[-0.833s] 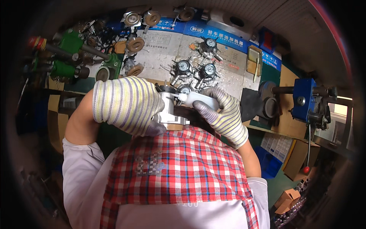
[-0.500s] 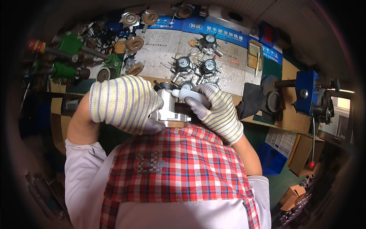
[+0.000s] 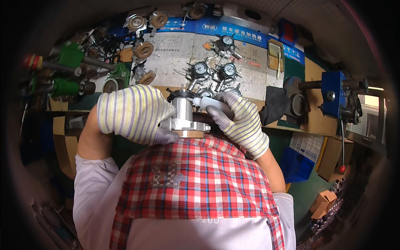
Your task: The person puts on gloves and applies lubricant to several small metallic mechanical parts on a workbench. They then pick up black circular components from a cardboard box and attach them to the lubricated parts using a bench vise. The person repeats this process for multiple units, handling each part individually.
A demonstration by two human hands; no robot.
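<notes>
My left hand (image 3: 135,114), in a striped knit glove, is closed around the side of a silver cast-metal motor assembly (image 3: 182,113). The assembly stands upright against my apron, with a black cap (image 3: 182,94) and thin shaft on top and a brown round base (image 3: 191,134) below. In my gloved right hand (image 3: 246,123) is a small translucent white squeeze bottle (image 3: 205,103), lying nearly level. Its tip points left and is at the black cap's edge; whether it touches cannot be made out. The fingers of my left hand are partly hidden behind the metal body.
Several similar black-and-silver assemblies (image 3: 199,71) stand on flattened cardboard (image 3: 171,68) ahead. Green presses (image 3: 75,58) are at the left and a blue press (image 3: 333,98) at the right. A shallow tray (image 3: 275,58) holds a brush. Black cloth (image 3: 274,105) lies beyond my right hand.
The squeeze bottle's tip has shifted slightly right along the cap, and the bottle tilts a little more. My left hand keeps its hold. The whole view has shifted slightly.
</notes>
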